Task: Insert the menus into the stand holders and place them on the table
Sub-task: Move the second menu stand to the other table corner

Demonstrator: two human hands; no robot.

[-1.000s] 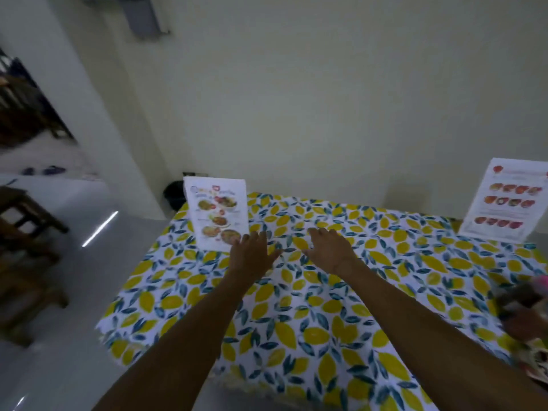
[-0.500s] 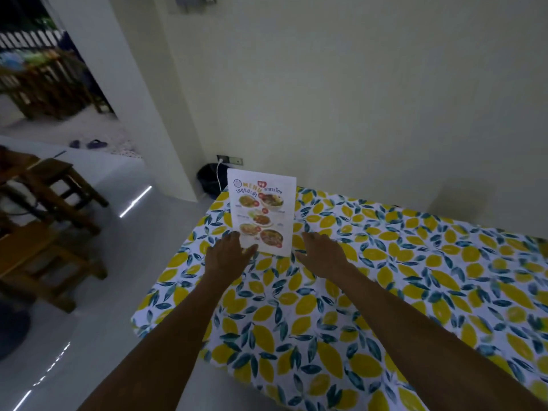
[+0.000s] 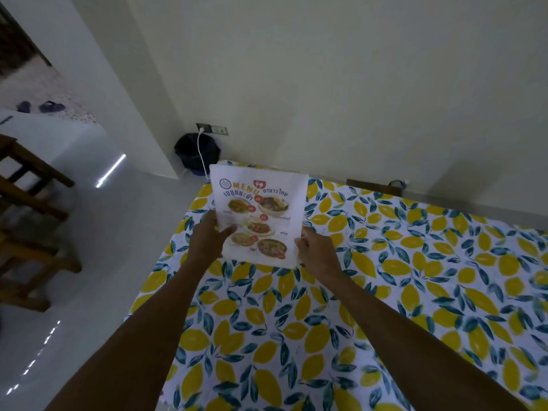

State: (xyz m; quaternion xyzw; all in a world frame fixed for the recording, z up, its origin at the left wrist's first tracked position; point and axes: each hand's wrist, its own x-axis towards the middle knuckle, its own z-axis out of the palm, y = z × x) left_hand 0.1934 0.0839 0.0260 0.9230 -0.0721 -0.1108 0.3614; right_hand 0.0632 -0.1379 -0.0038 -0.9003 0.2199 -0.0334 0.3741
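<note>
A white menu with food photos and the word MENU stands upright near the far left corner of the table, which wears a lemon-print cloth. It seems to sit in a clear stand holder, but the holder's edges are hard to make out. My left hand grips the menu's lower left edge, thumb on its front. My right hand pinches its lower right edge. Both forearms reach in from the bottom of the view.
A black bin with a white cable stands on the floor against the wall behind the table's corner. Wooden chairs stand on the shiny floor at the left. A dark object lies at the table's far edge by the wall.
The view has turned left and closer to the left menu; the second menu at the right has left the view. Both hands went from flat near the menu to gripping its lower edges.
</note>
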